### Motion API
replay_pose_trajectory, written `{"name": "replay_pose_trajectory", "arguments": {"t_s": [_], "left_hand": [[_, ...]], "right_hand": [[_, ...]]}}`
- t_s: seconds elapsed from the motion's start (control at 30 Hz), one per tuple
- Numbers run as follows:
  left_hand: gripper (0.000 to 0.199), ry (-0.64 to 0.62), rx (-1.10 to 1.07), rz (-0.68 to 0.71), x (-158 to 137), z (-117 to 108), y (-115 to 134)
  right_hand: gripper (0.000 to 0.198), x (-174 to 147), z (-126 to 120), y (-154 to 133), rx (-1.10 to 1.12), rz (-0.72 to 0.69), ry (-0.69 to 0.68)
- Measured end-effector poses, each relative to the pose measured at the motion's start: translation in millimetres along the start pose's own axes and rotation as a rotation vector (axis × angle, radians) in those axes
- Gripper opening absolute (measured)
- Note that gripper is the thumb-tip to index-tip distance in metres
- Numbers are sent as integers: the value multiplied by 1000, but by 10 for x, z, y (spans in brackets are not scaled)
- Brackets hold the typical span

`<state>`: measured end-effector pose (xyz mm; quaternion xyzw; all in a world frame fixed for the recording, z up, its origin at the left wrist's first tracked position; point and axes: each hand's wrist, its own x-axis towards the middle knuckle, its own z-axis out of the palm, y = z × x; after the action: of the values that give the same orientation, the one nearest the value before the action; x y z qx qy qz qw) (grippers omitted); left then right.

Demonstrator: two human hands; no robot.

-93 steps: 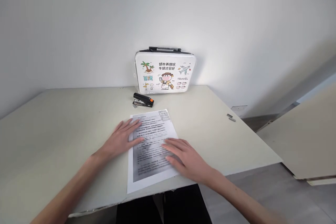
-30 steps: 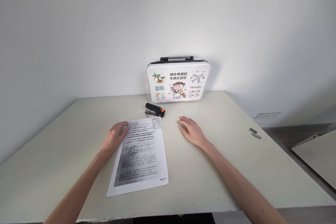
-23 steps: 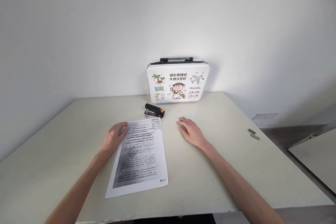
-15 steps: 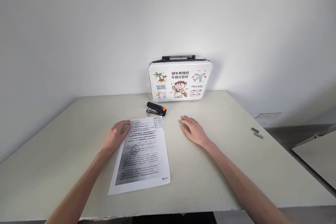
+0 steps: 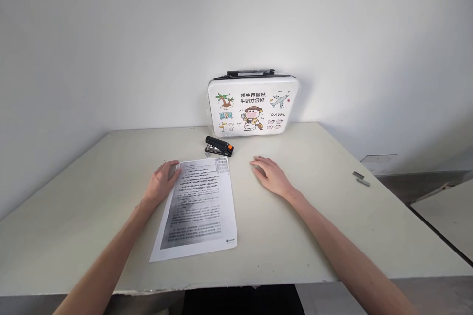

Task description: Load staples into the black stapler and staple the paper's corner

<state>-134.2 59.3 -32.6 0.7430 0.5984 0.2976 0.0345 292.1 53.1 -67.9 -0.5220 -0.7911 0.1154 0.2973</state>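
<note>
A printed sheet of paper (image 5: 199, 206) lies flat on the table, its dense text facing up. At its upper left edge rests my left hand (image 5: 162, 180), fingertips touching the margin and fingers loosely extended, not closed round anything. My right hand (image 5: 271, 174) lies on the table to the right of the paper, open, fingers slightly apart and holding nothing. Just beyond the top of the sheet is a black stapler (image 5: 219, 146) with an orange patch, lying between and ahead of both hands. A small strip of staples (image 5: 207, 154) appears beside it, partly hidden.
A white carrying case (image 5: 247, 108) with cartoon prints and a black handle stands against the wall at the back of the pale table (image 5: 92, 182). Two grey staple strips (image 5: 361, 178) lie near the table's right edge. Dark specks dot the front.
The whole scene sits slightly higher in the picture, as my view has tilted down a little. Both hands, the paper and the stapler keep their places on the table.
</note>
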Motion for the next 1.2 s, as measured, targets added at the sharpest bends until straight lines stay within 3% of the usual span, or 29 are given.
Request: {"name": "replay_pose_trajectory", "arguments": {"t_s": [0.73,0.87,1.0,1.2], "left_hand": [[43,114,-177,-314,-176,-137,106],[40,134,-94,-259,-115,-132,185],[36,123,-46,-140,136,-62,373],[36,-43,129,333,756,131,790]], "right_hand": [[34,-6,-4,27,1,-20,10],[33,-1,12,41,-10,-26,18],[33,6,22,47,-20,-33,22],[33,17,27,55,-22,-33,31]]}}
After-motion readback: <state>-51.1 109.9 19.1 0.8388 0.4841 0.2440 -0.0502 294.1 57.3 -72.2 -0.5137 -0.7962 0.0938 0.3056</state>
